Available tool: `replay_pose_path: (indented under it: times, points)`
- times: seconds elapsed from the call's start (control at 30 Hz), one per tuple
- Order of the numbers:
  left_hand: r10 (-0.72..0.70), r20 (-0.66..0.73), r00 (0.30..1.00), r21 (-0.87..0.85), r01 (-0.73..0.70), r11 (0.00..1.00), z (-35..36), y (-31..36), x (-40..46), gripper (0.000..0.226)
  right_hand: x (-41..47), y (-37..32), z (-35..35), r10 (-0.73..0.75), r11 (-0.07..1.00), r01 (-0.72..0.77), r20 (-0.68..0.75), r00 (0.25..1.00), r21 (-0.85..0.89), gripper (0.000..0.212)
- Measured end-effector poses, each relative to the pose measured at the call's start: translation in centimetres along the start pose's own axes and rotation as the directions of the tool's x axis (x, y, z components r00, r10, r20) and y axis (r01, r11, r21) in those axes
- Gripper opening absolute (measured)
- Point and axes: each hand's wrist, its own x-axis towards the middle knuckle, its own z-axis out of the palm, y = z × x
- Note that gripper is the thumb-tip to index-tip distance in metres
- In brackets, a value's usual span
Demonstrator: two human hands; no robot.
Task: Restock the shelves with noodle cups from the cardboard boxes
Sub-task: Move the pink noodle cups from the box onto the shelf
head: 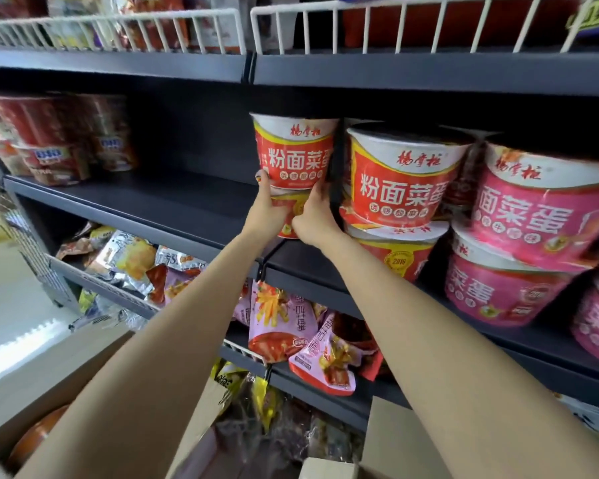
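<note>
Both arms reach up to the middle dark shelf [173,205]. My left hand [268,209] and my right hand [315,219] grip the base of a red noodle cup [293,153] from either side, holding it over the shelf's front edge. Another red cup [284,216] shows partly below it, between my hands. Just to the right stand two stacked red cups [400,178], then stacked pink cups [540,202]. An open cardboard box [59,371] sits at the lower left with a rounded orange-brown lid [37,433] showing inside.
The shelf stretch left of the held cup is bare up to red packets [56,143] at the far left. Snack bags [291,323] fill the lower wire-fronted shelf. White wire fences [395,25] edge the top shelf. A second cardboard box [395,440] sits lower right.
</note>
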Motion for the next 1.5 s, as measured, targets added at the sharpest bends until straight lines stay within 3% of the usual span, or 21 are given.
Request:
replay_pose_path:
  times: [0.07,0.17,0.27,0.4,0.5,0.63,0.8,0.9,0.97,1.03,1.1,1.2,1.3,1.37,1.43,1.5]
  points:
    - [-0.024,0.044,0.999,0.116,0.018,0.993,0.3,0.4,1.6,0.077,-0.2,0.0,-0.1,-0.011,0.993,0.013,0.019,1.0,-0.114,0.093]
    - [-0.029,0.062,0.998,0.309,0.009,0.951,-0.3,0.1,2.7,0.067,-2.9,0.1,-0.5,-0.081,0.989,0.085,0.041,0.996,-0.121,0.089]
    - [0.169,0.004,0.986,0.485,-0.15,0.862,-0.5,-1.0,0.6,0.047,-7.6,1.1,-1.4,-0.145,0.986,0.148,0.051,0.988,-0.078,0.08]
    - [0.373,-0.106,0.922,0.415,-0.3,0.859,0.2,-0.9,-9.3,0.033,-15.8,4.0,-3.7,-0.166,0.986,0.166,-0.05,0.985,-0.008,0.053]
    - [0.464,-0.084,0.882,0.317,-0.418,0.851,1.9,-0.6,-19.3,0.025,-24.7,7.9,-6.3,-0.166,0.986,0.16,-0.164,0.972,-0.051,0.033]
    - [0.421,0.16,0.893,0.219,-0.448,0.867,7.9,-1.6,-31.4,0.017,-38.1,15.5,-9.8,0.004,0.971,-0.048,-0.188,0.982,-0.234,0.025]
    - [0.291,0.581,0.76,0.197,-0.478,0.856,18.7,-4.6,-41.4,0.021,-51.1,26.5,-13.9,0.309,0.835,-0.348,-0.158,0.938,-0.426,0.026]
    - [0.02,0.721,0.693,0.331,-0.369,0.869,25.5,-7.0,-44.3,0.037,-55.8,32.9,-15.2,0.495,0.743,-0.476,-0.092,0.864,-0.471,0.028]
    - [-0.232,0.715,0.659,0.497,-0.246,0.832,28.9,-9.1,-45.6,0.062,-57.3,36.7,-14.9,0.622,0.661,-0.499,0.037,0.782,-0.561,0.039]
    - [-0.321,0.65,0.689,0.593,-0.196,0.781,31.1,-11.3,-46.5,0.076,-58.0,40.5,-13.9,0.694,0.634,-0.439,0.217,0.687,-0.637,0.054]
    - [-0.254,0.601,0.757,0.603,-0.221,0.767,32.1,-13.2,-47.0,0.077,-58.3,43.6,-12.4,0.717,0.651,-0.386,0.361,0.596,-0.654,0.065]
    - [-0.114,0.595,0.796,0.543,-0.294,0.787,32.5,-15.1,-47.3,0.074,-58.3,47.7,-10.2,0.741,0.647,-0.313,0.476,0.474,-0.695,0.072]
    - [-0.01,0.622,0.783,0.472,-0.364,0.803,32.3,-16.3,-47.2,0.067,-58.4,51.3,-7.7,0.712,0.662,-0.169,0.543,0.444,-0.73,0.076]
    - [0.028,0.642,0.766,0.461,-0.414,0.785,32.3,-16.7,-46.9,0.064,-58.9,54.2,-6.3,0.729,0.639,-0.082,0.568,0.383,-0.765,0.085]
    - [0.057,0.659,0.75,0.472,-0.471,0.746,32.3,-17.0,-46.6,0.062,-59.4,56.6,-5.1,0.763,0.606,-0.045,0.565,0.313,-0.794,0.095]
    - [0.078,0.673,0.736,0.477,-0.512,0.714,32.6,-17.3,-46.5,0.061,-60.3,58.4,-4.3,0.778,0.591,-0.049,0.553,0.296,-0.805,0.097]
